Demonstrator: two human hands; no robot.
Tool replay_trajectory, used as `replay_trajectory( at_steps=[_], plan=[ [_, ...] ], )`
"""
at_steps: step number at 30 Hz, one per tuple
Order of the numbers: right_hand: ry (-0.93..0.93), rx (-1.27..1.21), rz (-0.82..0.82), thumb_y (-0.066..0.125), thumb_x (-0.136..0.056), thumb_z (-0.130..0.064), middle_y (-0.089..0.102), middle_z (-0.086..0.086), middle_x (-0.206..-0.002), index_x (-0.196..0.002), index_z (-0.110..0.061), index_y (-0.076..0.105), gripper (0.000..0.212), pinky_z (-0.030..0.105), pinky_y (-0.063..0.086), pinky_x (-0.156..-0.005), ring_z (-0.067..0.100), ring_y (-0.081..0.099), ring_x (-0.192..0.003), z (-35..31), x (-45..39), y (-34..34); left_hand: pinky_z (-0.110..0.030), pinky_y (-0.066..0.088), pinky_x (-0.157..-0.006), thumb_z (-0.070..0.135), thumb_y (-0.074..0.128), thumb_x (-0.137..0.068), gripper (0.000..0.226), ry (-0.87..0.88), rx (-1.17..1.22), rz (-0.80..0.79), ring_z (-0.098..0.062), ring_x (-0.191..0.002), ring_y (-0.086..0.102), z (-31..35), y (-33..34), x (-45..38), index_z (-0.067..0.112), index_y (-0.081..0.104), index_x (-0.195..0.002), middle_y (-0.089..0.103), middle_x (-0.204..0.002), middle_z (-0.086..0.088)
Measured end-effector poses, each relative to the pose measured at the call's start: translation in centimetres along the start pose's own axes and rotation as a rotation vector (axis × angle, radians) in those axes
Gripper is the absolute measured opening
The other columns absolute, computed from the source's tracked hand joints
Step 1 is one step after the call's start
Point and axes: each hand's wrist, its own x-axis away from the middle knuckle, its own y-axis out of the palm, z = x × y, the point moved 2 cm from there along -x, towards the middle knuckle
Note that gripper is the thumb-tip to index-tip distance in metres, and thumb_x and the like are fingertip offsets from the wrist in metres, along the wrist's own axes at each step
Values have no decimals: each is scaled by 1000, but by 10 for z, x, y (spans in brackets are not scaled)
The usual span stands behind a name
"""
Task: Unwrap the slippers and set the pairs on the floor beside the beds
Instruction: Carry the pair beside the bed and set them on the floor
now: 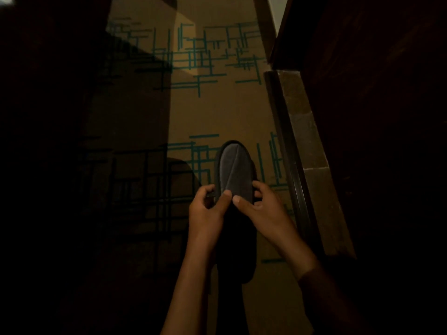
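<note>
Head view: one grey slipper point(234, 170) visible, held toe-far above the carpet point(217, 112), near centre; whether a second slipper is stacked beneath it cannot be told in the dim light. Two hands grip it at the upper's near edge: left hand point(208, 209) with thumb on top and fingers curled at the left side, right hand point(260, 206) with thumb on top and fingers curled round the right side. Carpet is tan with teal line patterns; one stone ledge point(312, 151) runs along the right, no wrapper, container or readable writing seen.
</note>
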Motion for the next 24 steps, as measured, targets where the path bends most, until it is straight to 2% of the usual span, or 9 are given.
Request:
replay_trajectory(
  at_steps=[1, 2, 4, 5, 8, 13, 17, 21, 24],
  plan=[
    [8, -55, -8, 75, -83, -34, 51, 12, -144, -147, -12, 38, 77, 47, 53, -98, 28, 59, -122, 2, 0, 0, -13, 52, -56, 26, 69, -91, 8, 10, 13, -18, -1, -71, 67, 2, 1, 1, 32, 64, -92, 69, -84, 9],
    [14, -92, -12, 73, -85, -34, 53, 7, -142, -146, -13, 40, 73, 39, 56, -90, 22, 61, -117, 2, 0, 0, -12, 51, -54, 28, 65, -94, 9, 14, 40, -42, 1, -68, 67, 5, 3, 4, 33, 68, -87, 71, -79, 10],
    [26, -161, -30, 70, -87, -37, 55, 0, -133, -144, -16, 43, 67, 19, 54, -75, 12, 62, -107, 3, 3, 0, -15, 53, -53, 32, 55, -100, 28, -20, 90, -97, 1, -65, 68, 10, 6, 9, 36, 73, -80, 74, -72, 14],
    [30, -219, -51, 70, -85, -41, 58, 2, -133, -142, -17, 46, 66, 19, 55, -76, 12, 65, -105, 4, 3, 0, -17, 54, -52, 32, 50, -102, 33, -45, 115, -120, -2, -64, 69, 12, 7, 10, 35, 75, -80, 75, -72, 13],
    [35, -408, -123, 73, -73, -51, 68, 13, -126, -136, -14, 54, 76, 42, 55, -95, 25, 70, -109, 10, 4, -1, -20, 53, -52, 20, 53, -101, 27, -73, 163, -162, -8, -70, 72, 13, 4, 12, 27, 75, -87, 77, -81, 4],
    [16, -677, -271, 76, -76, -40, 74, 14, -115, -113, -16, 72, 45, 30, 59, -81, 27, 71, -106, 11, 9, 2, -28, 57, -63, 14, 66, -92, 10, -122, 220, -215, -18, -81, 69, 10, -1, 15, 19, 73, -98, 74, -97, -7],
    [17, -755, -334, 73, -80, -33, 72, 16, -120, -112, -15, 74, 37, 31, 59, -81, 30, 70, -110, 7, 12, 2, -43, 52, -82, 18, 70, -89, 21, -166, 190, -197, -19, -87, 68, 8, -2, 14, 20, 67, -110, 71, -103, -6],
    [22, -760, -354, 71, -83, -28, 72, 17, -120, -115, -12, 72, 36, 33, 60, -80, 31, 70, -109, 5, 17, -1, -29, 54, -68, 19, 69, -90, 41, -185, 197, -217, -16, -79, 69, 9, -3, 16, 17, 58, -129, 74, -98, -3],
    [20, -726, -343, 70, -83, -26, 73, 16, -117, -114, -13, 72, 34, 32, 60, -82, 29, 71, -106, 4, 18, -2, -26, 57, -64, 20, 69, -89, 48, -203, 237, -260, -14, -82, 74, 8, -3, 17, 20, 54, -134, 76, -102, -1]
  ],
)
